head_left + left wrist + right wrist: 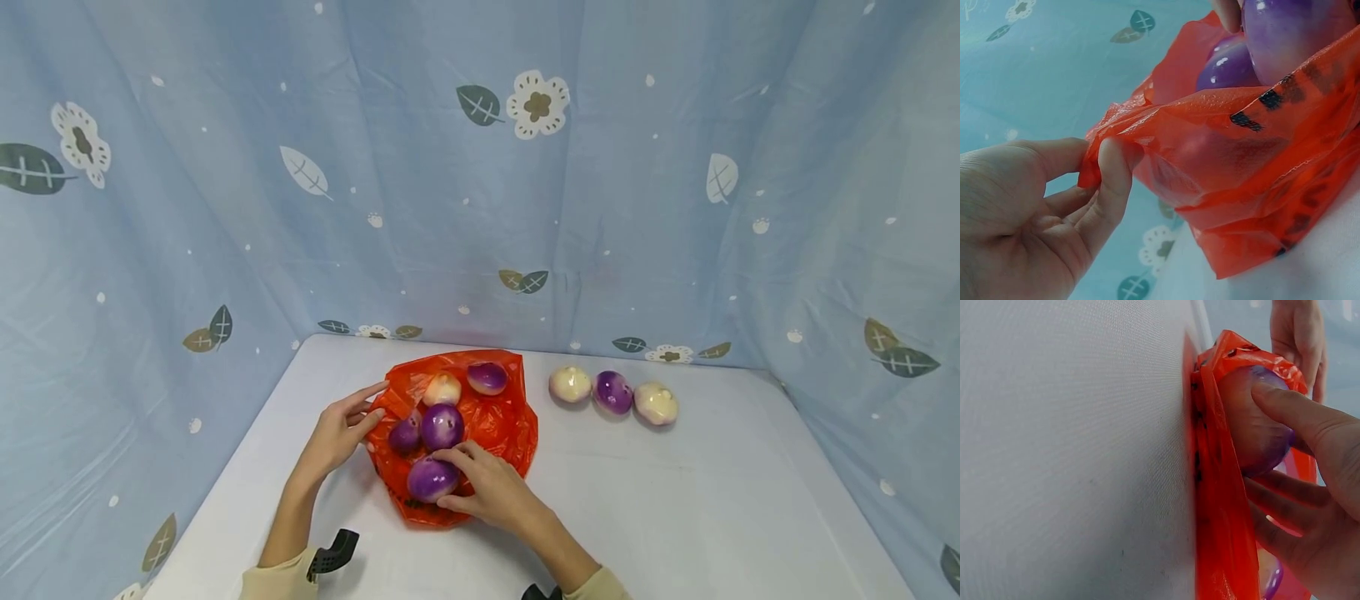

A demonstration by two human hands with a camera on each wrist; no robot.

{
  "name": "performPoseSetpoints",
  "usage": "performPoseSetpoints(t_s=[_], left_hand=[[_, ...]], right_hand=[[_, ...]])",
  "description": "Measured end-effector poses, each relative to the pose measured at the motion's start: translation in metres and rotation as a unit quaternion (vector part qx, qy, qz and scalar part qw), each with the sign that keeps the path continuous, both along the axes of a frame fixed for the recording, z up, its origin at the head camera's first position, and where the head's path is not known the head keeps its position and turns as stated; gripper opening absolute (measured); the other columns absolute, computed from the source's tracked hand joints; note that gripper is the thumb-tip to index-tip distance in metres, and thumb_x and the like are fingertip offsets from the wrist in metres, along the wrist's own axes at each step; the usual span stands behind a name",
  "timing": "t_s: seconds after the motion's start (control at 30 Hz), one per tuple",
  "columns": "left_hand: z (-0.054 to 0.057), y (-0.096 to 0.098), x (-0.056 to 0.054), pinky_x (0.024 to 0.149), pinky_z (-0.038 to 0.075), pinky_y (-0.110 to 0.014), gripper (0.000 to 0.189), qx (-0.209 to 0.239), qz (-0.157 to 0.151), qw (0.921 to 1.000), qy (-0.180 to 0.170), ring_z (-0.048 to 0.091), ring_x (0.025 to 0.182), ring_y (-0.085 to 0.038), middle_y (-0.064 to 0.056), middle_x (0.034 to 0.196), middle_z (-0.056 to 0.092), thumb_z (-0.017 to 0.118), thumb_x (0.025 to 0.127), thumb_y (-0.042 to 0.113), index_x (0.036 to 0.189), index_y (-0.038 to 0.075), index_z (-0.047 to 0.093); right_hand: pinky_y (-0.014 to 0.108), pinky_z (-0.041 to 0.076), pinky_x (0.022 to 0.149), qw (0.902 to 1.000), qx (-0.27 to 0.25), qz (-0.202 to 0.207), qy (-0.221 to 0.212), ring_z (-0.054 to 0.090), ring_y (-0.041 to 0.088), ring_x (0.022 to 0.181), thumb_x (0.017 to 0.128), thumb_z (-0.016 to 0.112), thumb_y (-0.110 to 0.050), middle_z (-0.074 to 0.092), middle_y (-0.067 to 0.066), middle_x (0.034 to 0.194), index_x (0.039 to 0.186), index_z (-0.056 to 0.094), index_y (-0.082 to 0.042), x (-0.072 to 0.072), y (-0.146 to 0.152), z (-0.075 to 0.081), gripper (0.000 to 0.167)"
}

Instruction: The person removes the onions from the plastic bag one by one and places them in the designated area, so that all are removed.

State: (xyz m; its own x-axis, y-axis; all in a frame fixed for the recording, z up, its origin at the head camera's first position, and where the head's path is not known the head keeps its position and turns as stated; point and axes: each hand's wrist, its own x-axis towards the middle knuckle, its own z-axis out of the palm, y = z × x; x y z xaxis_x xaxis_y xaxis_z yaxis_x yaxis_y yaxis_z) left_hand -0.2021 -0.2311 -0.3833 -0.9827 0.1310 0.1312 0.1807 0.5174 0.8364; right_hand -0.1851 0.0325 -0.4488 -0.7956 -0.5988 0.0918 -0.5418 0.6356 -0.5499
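A red plastic bag (491, 425) lies spread on the white table with several glossy purple-and-cream turnips (442, 427) on it. My left hand (335, 435) pinches the bag's left edge between thumb and fingers; the left wrist view shows the film (1160, 150) drawn up there. At the near side of the bag, my right hand (491, 487) grips a purple turnip (432, 479), thumb on one side and fingers on the other. In the right wrist view this turnip (1250, 425) sits just inside the bag's raised edge. Whether it rests on the bag's bottom, I cannot tell.
Three more turnips stand in a row right of the bag: a cream one (570, 384), a purple one (612, 392) and another cream one (656, 403). A blue patterned curtain (420, 167) encloses the table (675, 500) at the back and sides.
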Motion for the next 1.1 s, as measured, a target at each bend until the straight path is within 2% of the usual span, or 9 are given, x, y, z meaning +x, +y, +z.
performPoseSetpoints(t_s=[0.07,0.23,0.27,0.67,0.97,1.03,1.1], left_hand=[[-0.006,-0.003,-0.002,0.072,0.060,-0.025,0.045,0.007,-0.004,1.0000,-0.001,0.073,0.091,-0.031,-0.025,0.112,0.068,0.062,0.096,0.011,0.140,0.008,0.054],[-0.035,-0.014,-0.014,0.075,0.060,-0.027,0.045,0.011,-0.007,0.9999,0.004,0.073,0.093,-0.027,-0.021,0.114,0.069,0.064,0.095,0.020,0.140,0.019,0.055],[-0.035,-0.014,-0.015,0.075,0.060,-0.027,0.045,0.007,-0.007,0.9999,0.005,0.073,0.093,-0.027,-0.021,0.113,0.069,0.064,0.096,0.020,0.140,0.018,0.055],[-0.031,-0.014,-0.015,0.074,0.060,-0.028,0.045,0.007,-0.006,0.9999,0.009,0.073,0.095,-0.029,-0.022,0.116,0.069,0.064,0.095,0.018,0.140,0.017,0.055],[-0.002,-0.001,-0.003,0.074,0.061,-0.030,0.044,-0.003,-0.004,1.0000,0.004,0.072,0.093,-0.036,-0.028,0.113,0.067,0.061,0.096,0.006,0.139,0.004,0.053],[-0.003,-0.001,-0.002,0.075,0.061,-0.030,0.044,-0.005,-0.001,1.0000,0.005,0.072,0.093,-0.036,-0.028,0.113,0.067,0.061,0.096,0.006,0.139,0.004,0.054],[-0.009,-0.003,-0.004,0.075,0.061,-0.031,0.044,-0.004,0.001,1.0000,0.008,0.072,0.094,-0.035,-0.027,0.114,0.068,0.061,0.096,0.008,0.139,0.007,0.054]], right_hand=[[0.035,0.058,0.089,1.0000,0.004,0.000,-0.007,0.062,0.014,0.110,0.084,0.072,-0.049,0.058,-0.004,0.122,0.137,0.048,-0.044,0.001,0.000,0.000,0.058],[0.035,0.058,0.090,0.9999,0.002,-0.001,-0.016,0.062,0.013,0.109,0.085,0.071,-0.049,0.058,-0.005,0.122,0.137,0.048,-0.045,0.003,0.002,-0.001,0.058],[0.035,0.058,0.090,0.9999,0.000,-0.002,-0.015,0.062,0.013,0.109,0.085,0.071,-0.049,0.058,-0.006,0.121,0.137,0.048,-0.045,0.003,0.002,-0.001,0.058],[0.033,0.058,0.089,1.0000,-0.003,0.001,0.004,0.063,0.013,0.108,0.085,0.070,-0.049,0.059,-0.004,0.122,0.139,0.047,-0.044,0.002,0.006,0.000,0.058],[0.035,0.057,0.092,1.0000,0.000,-0.004,0.005,0.061,0.013,0.111,0.086,0.069,-0.050,0.058,-0.005,0.123,0.139,0.048,-0.043,0.004,0.013,0.004,0.057],[0.036,0.056,0.093,1.0000,-0.002,-0.004,0.002,0.061,0.013,0.111,0.086,0.068,-0.050,0.058,-0.005,0.123,0.139,0.047,-0.043,0.005,0.014,0.004,0.057],[0.036,0.056,0.094,1.0000,-0.006,-0.004,-0.001,0.061,0.013,0.112,0.086,0.068,-0.050,0.058,-0.005,0.123,0.139,0.047,-0.043,0.007,0.017,0.003,0.057]])
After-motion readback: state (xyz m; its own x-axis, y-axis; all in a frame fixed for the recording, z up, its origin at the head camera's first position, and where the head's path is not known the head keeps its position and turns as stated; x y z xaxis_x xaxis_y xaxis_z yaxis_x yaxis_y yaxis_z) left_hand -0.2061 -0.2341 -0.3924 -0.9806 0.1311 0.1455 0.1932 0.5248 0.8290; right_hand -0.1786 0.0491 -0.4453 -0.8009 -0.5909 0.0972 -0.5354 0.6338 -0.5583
